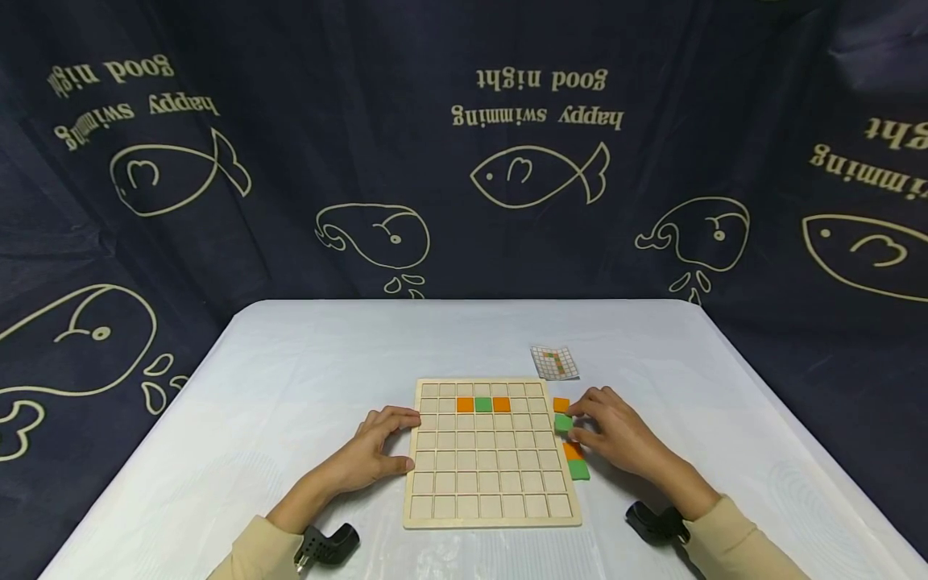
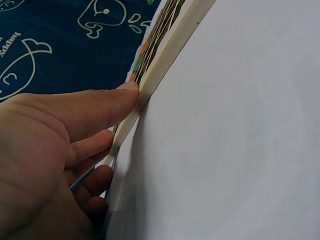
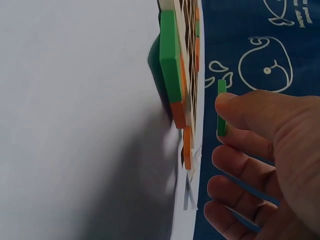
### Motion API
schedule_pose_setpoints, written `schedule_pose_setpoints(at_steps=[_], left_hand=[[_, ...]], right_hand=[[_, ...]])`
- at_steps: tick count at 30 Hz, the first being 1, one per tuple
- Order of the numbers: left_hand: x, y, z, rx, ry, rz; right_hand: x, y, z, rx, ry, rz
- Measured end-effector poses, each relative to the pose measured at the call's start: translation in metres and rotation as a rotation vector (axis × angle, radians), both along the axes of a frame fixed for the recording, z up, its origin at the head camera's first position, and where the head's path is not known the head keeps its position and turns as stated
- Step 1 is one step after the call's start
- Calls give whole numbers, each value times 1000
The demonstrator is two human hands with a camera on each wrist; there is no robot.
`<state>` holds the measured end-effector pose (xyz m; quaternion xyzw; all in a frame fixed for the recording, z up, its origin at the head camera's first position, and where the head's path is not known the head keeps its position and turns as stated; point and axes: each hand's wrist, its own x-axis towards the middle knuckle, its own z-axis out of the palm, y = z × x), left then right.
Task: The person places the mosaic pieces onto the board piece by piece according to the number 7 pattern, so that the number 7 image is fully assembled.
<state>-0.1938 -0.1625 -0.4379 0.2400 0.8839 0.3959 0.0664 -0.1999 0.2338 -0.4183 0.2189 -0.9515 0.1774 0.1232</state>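
Green tile (image 1: 563, 423) pinched beside the grid board (image 1: 487, 461)

Head view: the board lies on the tabletop (image 1: 326, 346), three tiles (image 1: 483, 404) in its second row from the far side. Right of it, the right hand's (image 1: 619, 425) fingers pinch the green tile, loose tiles (image 1: 579, 470) close along that edge; a low sweep could, I'd judge, knock those. Left of the board, the left hand's (image 1: 368, 451) thumb and fingers stand wide. Both sides leave ample room for arms.

Left wrist: the thumb touches the board's edge; pushing there might skew it.

Right wrist: the tile shows edge-on, apart from the board; a slack pinch could drop it.
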Motion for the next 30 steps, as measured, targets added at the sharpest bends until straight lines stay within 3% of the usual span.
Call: schedule_pose_setpoints(at_steps=[8, 23, 30], left_hand=[[0, 0, 0, 4, 2, 0], [-1, 0, -2, 0, 11, -4], [-1, 0, -1, 7, -2, 0]], right_hand=[[-1, -7, 0, -14, 67, 56], [-6, -27, 4, -10, 5, 110], [-9, -36, 6, -5, 22, 148]])
